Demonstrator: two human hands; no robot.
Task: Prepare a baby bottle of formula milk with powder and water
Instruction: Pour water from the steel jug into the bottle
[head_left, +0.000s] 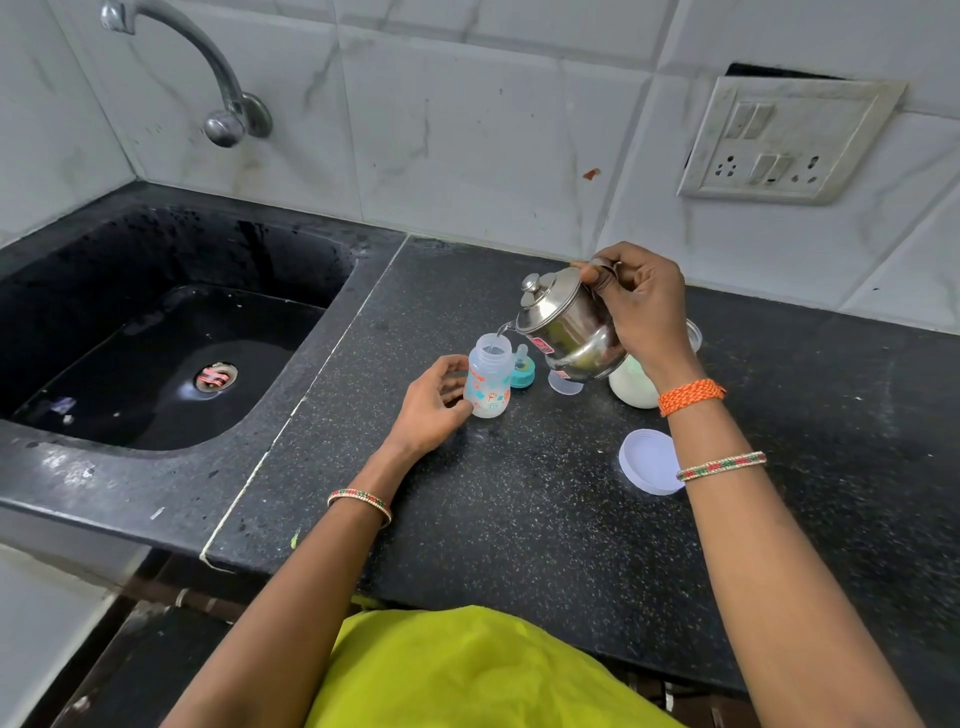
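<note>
The baby bottle (487, 384) stands upright on the black counter (519, 519), long axis vertical, open mouth up; the steel kettle (566, 327) hangs at its two o'clock, tipped so the spout points toward eight o'clock, down at the bottle's mouth, a thin stream of water running in; the right hand (641, 306) grips the kettle's handle, fingers curled tight round it; the left hand (434, 397) cups the bottle from nine o'clock, fingers loosely curved, tips touching its side; the teal nipple ring (522, 370) sits just beside the bottle at three o'clock; the powder jar (631, 384) stands behind the right wrist, its white lid (649, 460) lying flat at six o'clock of it.
</note>
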